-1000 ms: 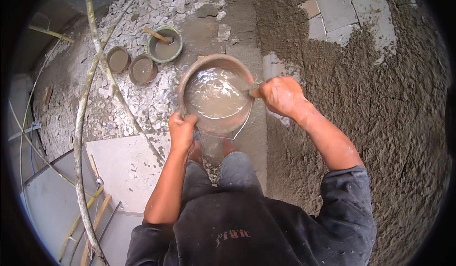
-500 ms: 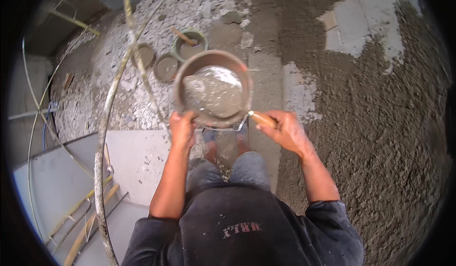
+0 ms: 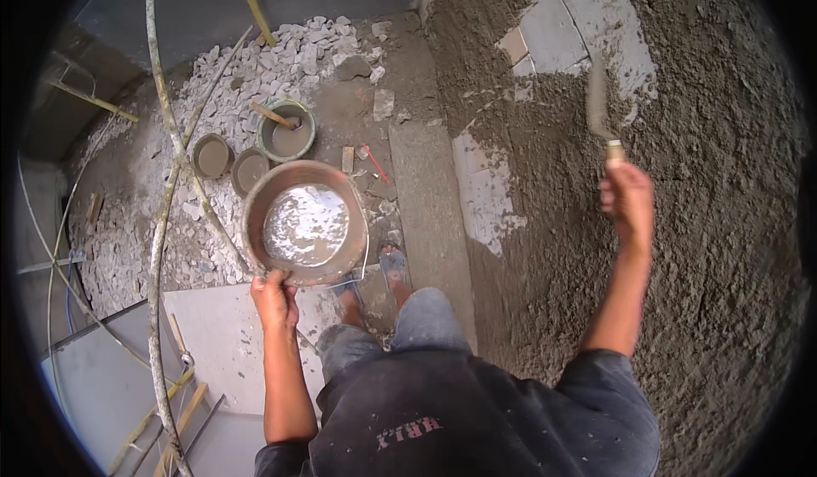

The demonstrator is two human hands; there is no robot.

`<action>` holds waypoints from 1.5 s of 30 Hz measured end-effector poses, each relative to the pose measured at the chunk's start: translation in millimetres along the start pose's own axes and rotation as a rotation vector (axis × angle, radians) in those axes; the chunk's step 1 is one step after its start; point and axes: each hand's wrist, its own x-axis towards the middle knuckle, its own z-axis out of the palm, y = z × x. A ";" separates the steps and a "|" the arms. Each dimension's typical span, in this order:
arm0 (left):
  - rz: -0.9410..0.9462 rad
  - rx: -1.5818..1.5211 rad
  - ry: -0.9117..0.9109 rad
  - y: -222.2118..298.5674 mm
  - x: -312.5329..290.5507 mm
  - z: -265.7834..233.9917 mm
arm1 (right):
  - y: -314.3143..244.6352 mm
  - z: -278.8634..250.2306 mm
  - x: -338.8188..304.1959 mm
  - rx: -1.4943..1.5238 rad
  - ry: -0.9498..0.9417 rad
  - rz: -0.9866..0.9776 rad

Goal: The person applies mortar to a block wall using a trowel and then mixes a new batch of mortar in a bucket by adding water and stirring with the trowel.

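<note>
My left hand [image 3: 274, 300] is closed on the near rim of a brown bucket [image 3: 305, 171], its thumb over the edge. Wet grey mortar [image 3: 294, 230] with a shiny surface lies in the bucket. Out to the right, my right hand [image 3: 630, 203] grips the wooden handle of a trowel [image 3: 598, 101]. The trowel's blade, blurred by motion, points away from me in front of a surface of rough, wet-looking mortar [image 3: 715, 239]. A pale bare patch of block [image 3: 553, 34] shows through this mortar near the blade, and a smaller pale patch [image 3: 485, 192] lies closer to the bucket.
Beyond the bucket stand a green-rimmed bucket [image 3: 309, 141] with a wooden stick [image 3: 274, 116] and two smaller buckets [image 3: 212, 155]. White rubble [image 3: 298, 51] covers ground behind them. A mortar-spotted pole [image 3: 158, 247] rises at left, beside a pale board [image 3: 225, 332].
My right hand has swung the trowel from the bucket's rim up and right to the mortared surface. The bucket, still in my left hand, sits further left in view.
</note>
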 end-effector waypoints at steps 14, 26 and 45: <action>0.037 0.149 -0.280 9.8 -21.8 61.8 | -65.2 183.4 -126.9 -1.185 -0.491 -1.016; 0.012 0.006 -0.234 22.8 -15.2 39.2 | 5.5 207.1 -161.2 -0.529 -0.832 -0.438; 0.047 -0.002 0.186 4.1 -27.2 -13.2 | 123.7 141.5 87.8 0.200 -0.408 0.290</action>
